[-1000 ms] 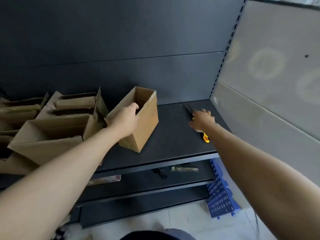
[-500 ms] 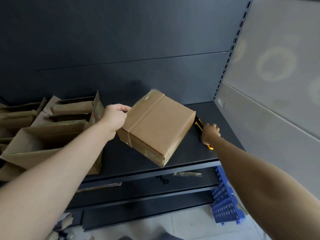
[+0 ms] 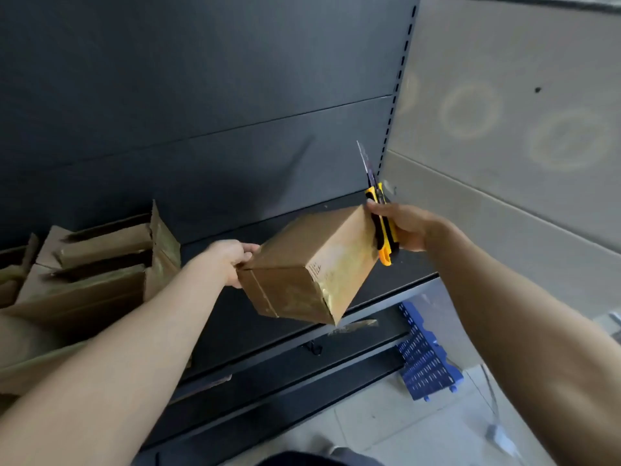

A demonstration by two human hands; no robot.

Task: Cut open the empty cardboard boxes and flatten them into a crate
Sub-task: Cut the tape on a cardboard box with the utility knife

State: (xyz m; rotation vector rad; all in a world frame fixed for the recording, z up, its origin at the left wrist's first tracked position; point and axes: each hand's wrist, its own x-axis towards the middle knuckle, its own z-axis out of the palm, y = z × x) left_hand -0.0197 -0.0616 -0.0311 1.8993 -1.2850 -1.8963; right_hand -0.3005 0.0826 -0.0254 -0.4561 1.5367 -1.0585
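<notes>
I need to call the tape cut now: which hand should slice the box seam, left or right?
Right. The right hand already grips the yellow utility knife with its blade extended, right beside the cardboard box. The left hand is occupied holding the box up at its far edge, off the shelf.

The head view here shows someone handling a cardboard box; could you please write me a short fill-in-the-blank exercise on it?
1. The left hand holds the cardboard box lifted off the dark ____.
2. The right hand grips a utility knife whose handle is yellow and ____.
3. The knife's blade points ____.
4. Below the shelf, at the right, stands a ____ plastic crate.

Missing words: shelf; black; upward; blue
</notes>
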